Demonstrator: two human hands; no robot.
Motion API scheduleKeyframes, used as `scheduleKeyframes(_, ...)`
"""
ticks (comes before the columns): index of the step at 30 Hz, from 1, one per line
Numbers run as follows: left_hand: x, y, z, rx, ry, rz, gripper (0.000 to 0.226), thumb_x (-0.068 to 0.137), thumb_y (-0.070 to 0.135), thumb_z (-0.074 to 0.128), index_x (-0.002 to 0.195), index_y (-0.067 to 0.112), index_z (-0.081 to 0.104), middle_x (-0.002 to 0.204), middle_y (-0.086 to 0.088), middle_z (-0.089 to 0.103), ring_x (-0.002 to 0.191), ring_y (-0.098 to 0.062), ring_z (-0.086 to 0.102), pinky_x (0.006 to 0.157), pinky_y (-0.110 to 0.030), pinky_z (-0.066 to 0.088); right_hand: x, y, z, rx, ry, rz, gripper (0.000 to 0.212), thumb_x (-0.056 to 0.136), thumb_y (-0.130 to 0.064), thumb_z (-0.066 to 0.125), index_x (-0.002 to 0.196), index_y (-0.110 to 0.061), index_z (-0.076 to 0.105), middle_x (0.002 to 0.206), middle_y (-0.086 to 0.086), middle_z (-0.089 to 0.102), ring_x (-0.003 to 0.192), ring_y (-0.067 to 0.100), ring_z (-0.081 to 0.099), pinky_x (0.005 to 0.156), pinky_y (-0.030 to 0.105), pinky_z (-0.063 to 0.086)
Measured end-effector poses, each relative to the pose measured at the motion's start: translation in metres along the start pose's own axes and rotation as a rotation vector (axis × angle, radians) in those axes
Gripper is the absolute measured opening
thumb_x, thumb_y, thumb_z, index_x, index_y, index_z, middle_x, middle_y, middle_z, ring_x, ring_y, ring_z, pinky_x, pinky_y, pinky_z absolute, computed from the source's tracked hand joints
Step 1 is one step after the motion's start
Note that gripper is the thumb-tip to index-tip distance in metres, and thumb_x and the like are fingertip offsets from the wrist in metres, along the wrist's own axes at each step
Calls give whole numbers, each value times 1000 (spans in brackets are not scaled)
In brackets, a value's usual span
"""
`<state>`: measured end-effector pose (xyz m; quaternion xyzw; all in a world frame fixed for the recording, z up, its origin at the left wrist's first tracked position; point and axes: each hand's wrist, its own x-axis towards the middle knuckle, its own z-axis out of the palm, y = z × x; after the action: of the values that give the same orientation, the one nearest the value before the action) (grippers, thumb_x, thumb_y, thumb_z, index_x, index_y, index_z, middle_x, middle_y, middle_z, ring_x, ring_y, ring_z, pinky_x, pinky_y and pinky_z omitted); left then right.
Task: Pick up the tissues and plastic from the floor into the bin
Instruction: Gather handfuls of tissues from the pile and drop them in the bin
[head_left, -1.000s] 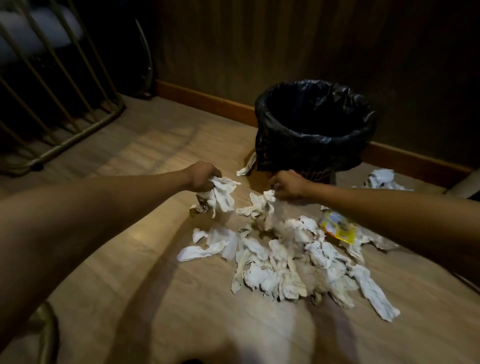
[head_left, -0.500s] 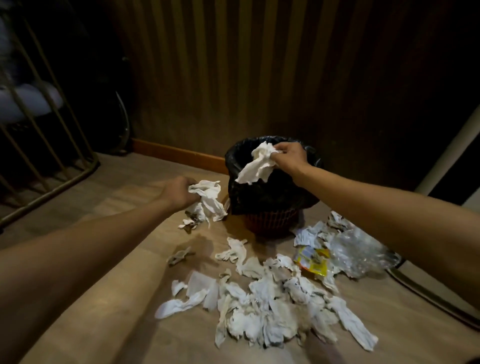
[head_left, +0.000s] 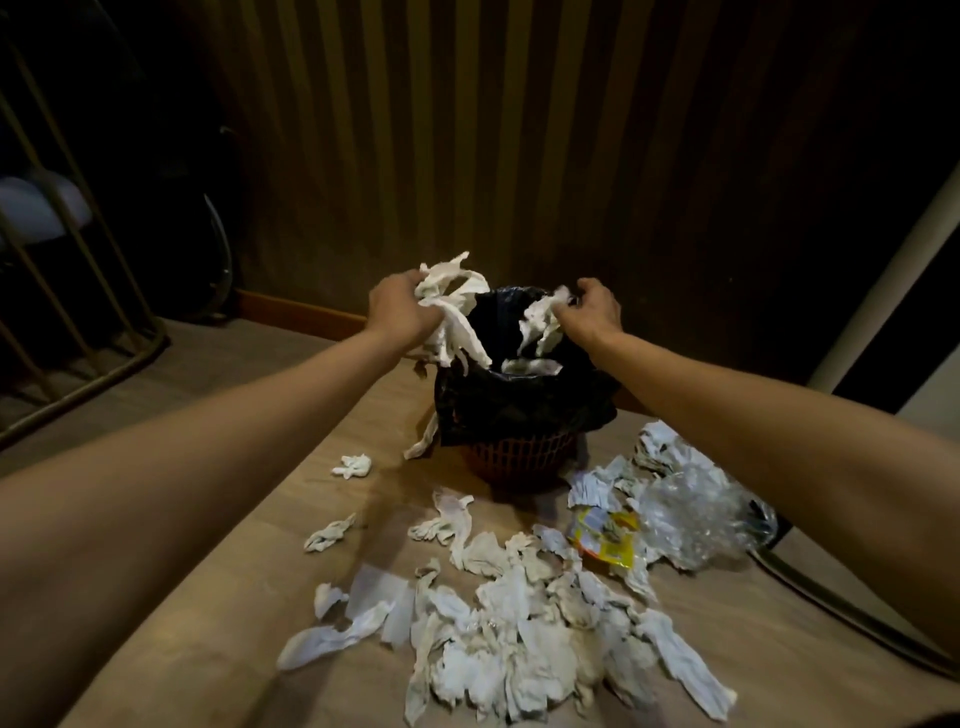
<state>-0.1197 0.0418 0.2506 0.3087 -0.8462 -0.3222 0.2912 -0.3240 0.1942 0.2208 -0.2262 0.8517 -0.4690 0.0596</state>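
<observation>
A small orange lattice bin (head_left: 519, 457) lined with a black bag stands by the wall. My left hand (head_left: 397, 309) holds a bunch of white tissues (head_left: 457, 312) over the bin's left rim. Over the bin's mouth, my right hand (head_left: 592, 309) pinches another tissue clump (head_left: 540, 322) that hangs down into the bag. A white tissue lies inside the bag. A big heap of crumpled tissues (head_left: 519, 639) covers the floor in front. A yellow wrapper (head_left: 605, 535) and clear crumpled plastic (head_left: 696, 509) lie to the bin's right.
Stray tissue scraps (head_left: 353, 465) lie left of the bin on the wooden floor. A metal chair frame (head_left: 78, 332) stands at far left. A striped wall with an orange skirting board (head_left: 296, 312) is behind the bin. A dark cable (head_left: 841, 608) runs along the floor at right.
My left hand rose with its tissues from beside the bin to its left rim. My right hand stayed over the bin with its tissue hanging lower. A tissue now lies in the bag.
</observation>
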Motion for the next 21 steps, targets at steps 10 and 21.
scheduleKeyframes(10,40,52,70,-52,17,78,45,88,11,64,133,11,59,132,-14,62,128,-33,51,109,-36,40,-3,46,-30,-140,134,-196,18,97,-27,53,110,-21,63,120,9,60,103,21,63,92,42,56)
scheduleKeyframes(21,42,45,114,97,-191,119,56,83,4,66,134,24,57,137,-10,57,128,-31,51,102,-47,50,-30,68,-59,-198,215,-386,15,100,-22,51,103,-15,64,104,3,57,93,17,57,82,36,53)
